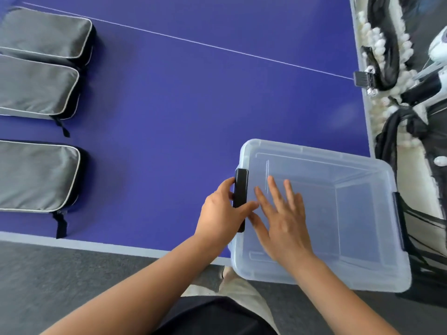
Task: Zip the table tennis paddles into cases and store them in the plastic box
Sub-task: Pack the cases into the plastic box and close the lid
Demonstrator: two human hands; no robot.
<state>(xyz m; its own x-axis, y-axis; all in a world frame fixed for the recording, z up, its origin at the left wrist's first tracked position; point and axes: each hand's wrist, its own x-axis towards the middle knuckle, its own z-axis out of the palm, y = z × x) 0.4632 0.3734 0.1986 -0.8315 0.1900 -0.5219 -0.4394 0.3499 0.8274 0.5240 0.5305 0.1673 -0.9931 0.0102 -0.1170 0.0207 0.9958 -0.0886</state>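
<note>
A clear plastic box (350,213) with its lid on stands at the near right corner of the blue table. My left hand (221,213) grips the black latch (240,189) on the box's left end, thumb on top and fingers curled behind it. Flat on the lid beside that latch lies my right hand (281,218), fingers spread and straight. Three grey zipped paddle cases lie along the table's left side: the far case (46,32), the middle case (36,88) and the near case (36,175). No bare paddle shows.
A second black latch (399,221) sits on the box's right end. Beyond the table's right edge are white balls (372,37), black netting and a clamp (362,79). Grey floor lies below the table's near edge (96,245).
</note>
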